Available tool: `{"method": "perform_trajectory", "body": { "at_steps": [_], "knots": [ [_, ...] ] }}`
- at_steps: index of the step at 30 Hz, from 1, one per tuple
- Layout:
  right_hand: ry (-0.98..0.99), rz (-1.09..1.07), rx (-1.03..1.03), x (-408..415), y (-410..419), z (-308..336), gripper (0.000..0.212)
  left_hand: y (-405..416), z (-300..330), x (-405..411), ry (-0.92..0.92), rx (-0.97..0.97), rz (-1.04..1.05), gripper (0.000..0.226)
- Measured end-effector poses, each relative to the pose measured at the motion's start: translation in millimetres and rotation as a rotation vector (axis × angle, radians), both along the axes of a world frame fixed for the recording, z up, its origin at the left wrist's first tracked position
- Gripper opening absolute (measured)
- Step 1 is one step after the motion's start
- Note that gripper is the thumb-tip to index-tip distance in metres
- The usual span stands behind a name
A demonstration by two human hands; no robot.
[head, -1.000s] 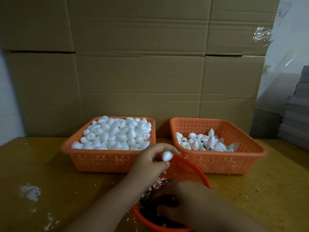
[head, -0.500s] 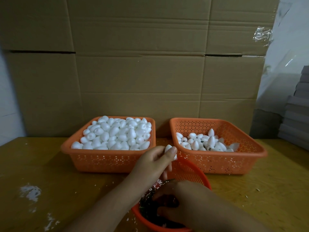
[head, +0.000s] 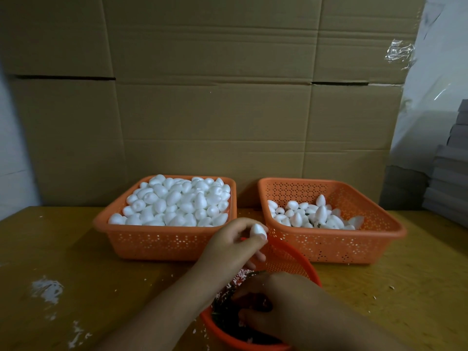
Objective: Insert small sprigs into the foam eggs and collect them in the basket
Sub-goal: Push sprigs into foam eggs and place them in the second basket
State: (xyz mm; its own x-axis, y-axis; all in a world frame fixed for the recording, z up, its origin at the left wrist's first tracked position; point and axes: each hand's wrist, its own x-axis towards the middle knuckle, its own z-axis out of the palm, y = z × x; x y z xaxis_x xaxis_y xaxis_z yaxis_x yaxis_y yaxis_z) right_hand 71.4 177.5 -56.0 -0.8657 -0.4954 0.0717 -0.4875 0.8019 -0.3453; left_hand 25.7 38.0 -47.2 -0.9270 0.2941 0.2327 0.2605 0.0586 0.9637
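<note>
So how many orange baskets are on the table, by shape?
Rectangular orange baskets: 2, the full basket and the part-filled basket
Round orange basket: 1, the round basket under the hands
Total: 3

- Bare yellow wooden surface [head: 63, 249] lies left of the heaped orange plastic basket [head: 164, 241].
- A narrow gap separates it from the part-filled orange basket [head: 354, 247].
- Brown cardboard wall [head: 215, 122] blocks the rear.
</note>
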Motion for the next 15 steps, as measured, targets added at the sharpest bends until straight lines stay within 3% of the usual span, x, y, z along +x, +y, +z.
{"method": "perform_trajectory", "body": {
  "at_steps": [8, 15],
  "knots": [
    [-0.007, -0.011, -0.011, 0.2, -0.2, -1.3, 0.042, -0.8, -2.8, 0.4, 0.029, 0.016, -0.069, 0.029],
    [0.0, -0.008, -0.001, -0.6, 0.2, -1.4, 0.042, -0.4, -1.6, -1.4, 0.033, 0.085, -0.107, 0.013]
  ]
}}
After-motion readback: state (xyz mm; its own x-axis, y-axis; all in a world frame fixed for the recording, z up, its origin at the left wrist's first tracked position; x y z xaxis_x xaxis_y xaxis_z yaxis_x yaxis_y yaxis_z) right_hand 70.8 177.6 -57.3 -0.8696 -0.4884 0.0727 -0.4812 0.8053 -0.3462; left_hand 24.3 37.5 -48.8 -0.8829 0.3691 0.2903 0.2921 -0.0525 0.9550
